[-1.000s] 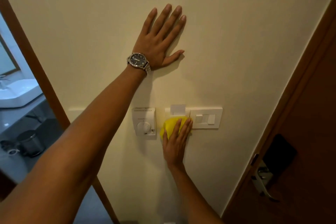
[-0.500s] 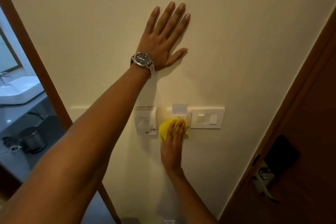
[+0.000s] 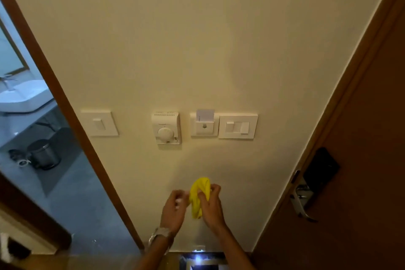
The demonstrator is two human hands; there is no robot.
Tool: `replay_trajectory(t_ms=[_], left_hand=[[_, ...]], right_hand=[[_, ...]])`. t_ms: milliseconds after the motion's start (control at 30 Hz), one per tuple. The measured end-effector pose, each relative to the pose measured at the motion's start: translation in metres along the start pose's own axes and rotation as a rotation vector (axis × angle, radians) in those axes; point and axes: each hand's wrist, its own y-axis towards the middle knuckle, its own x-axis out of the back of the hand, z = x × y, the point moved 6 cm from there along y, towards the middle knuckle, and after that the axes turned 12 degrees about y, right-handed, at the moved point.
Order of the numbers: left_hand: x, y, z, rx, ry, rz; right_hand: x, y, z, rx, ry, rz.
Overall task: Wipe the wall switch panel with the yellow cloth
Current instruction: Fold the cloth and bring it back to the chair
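Note:
The yellow cloth (image 3: 199, 197) is bunched up low in front of the wall, well below the switches. My right hand (image 3: 211, 207) grips its right side. My left hand (image 3: 174, 209), with a wristwatch, is curled against the cloth's left side and looks blurred. On the cream wall sit a white key-card holder (image 3: 204, 126) with a card in it, a double switch panel (image 3: 237, 126) to its right, and a dial thermostat (image 3: 166, 127) to its left. Neither hand touches any panel.
A single switch plate (image 3: 99, 123) sits further left beside a brown door frame (image 3: 65, 105) that opens onto a bathroom with a sink (image 3: 20, 96) and a metal bin (image 3: 42, 154). A brown door with a lever handle (image 3: 303, 199) stands at the right.
My left hand has left the wall above the switches and come down to the cloth. My right hand has pulled the cloth off the card holder and lowered it. The view has pulled back.

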Motion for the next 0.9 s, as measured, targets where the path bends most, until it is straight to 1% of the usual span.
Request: replay_trajectory(t_ms=[33, 67, 100, 133, 167, 200, 267, 333, 367, 467, 500, 567, 633, 667, 733, 800, 867, 900], left_hand=[[-0.015, -0.005, 0.015, 0.237, -0.226, 0.137], [-0.028, -0.011, 0.025, 0.416, -0.445, 0.248], [-0.038, -0.016, 0.029, 0.503, -0.649, 0.328], [-0.043, -0.018, 0.031, 0.539, -0.803, 0.351], [-0.042, -0.022, 0.037, 0.554, -0.884, 0.337], [-0.039, -0.025, 0.047, 0.575, -0.892, 0.295], [-0.024, -0.029, 0.092, 0.614, -0.825, 0.196], [-0.010, -0.034, 0.135, 0.617, -0.754, 0.146], [-0.004, -0.035, 0.158, 0.628, -0.729, 0.131], [0.019, -0.038, 0.244, 0.771, -0.640, 0.121], [0.028, -0.041, 0.274, 0.807, -0.614, 0.131], [0.053, -0.050, 0.343, 0.860, -0.527, 0.112], [0.081, -0.066, 0.415, 0.865, -0.418, 0.058], [0.091, -0.074, 0.435, 0.856, -0.345, 0.003], [0.121, -0.091, 0.500, 0.817, -0.221, -0.152], [0.140, -0.102, 0.548, 0.772, -0.078, -0.234], [0.150, -0.113, 0.591, 0.748, 0.107, -0.227], [0.152, -0.123, 0.612, 0.734, 0.229, -0.177]], right_hand=[[-0.010, -0.001, -0.005, -0.020, -0.033, 0.054], [-0.022, -0.003, -0.011, -0.042, -0.086, 0.124], [-0.036, -0.006, -0.016, -0.062, -0.155, 0.208], [-0.052, -0.008, -0.022, -0.070, -0.221, 0.289], [-0.067, -0.011, -0.031, -0.074, -0.278, 0.355], [-0.078, -0.012, -0.036, -0.071, -0.314, 0.391], [-0.099, -0.014, -0.050, -0.102, -0.357, 0.386], [-0.108, -0.015, -0.066, -0.156, -0.347, 0.376], [-0.117, -0.014, -0.079, -0.207, -0.335, 0.408], [-0.162, -0.028, -0.130, -0.398, -0.256, 0.576], [-0.175, -0.035, -0.147, -0.441, -0.221, 0.629], [-0.214, -0.050, -0.184, -0.460, -0.263, 0.743], [-0.265, -0.071, -0.228, -0.431, -0.323, 0.866], [-0.280, -0.079, -0.241, -0.416, -0.366, 0.909], [-0.339, -0.113, -0.289, -0.383, -0.425, 1.024], [-0.381, -0.143, -0.327, -0.301, -0.480, 1.095], [-0.407, -0.165, -0.359, -0.173, -0.595, 1.154], [-0.415, -0.176, -0.375, -0.123, -0.637, 1.164]])
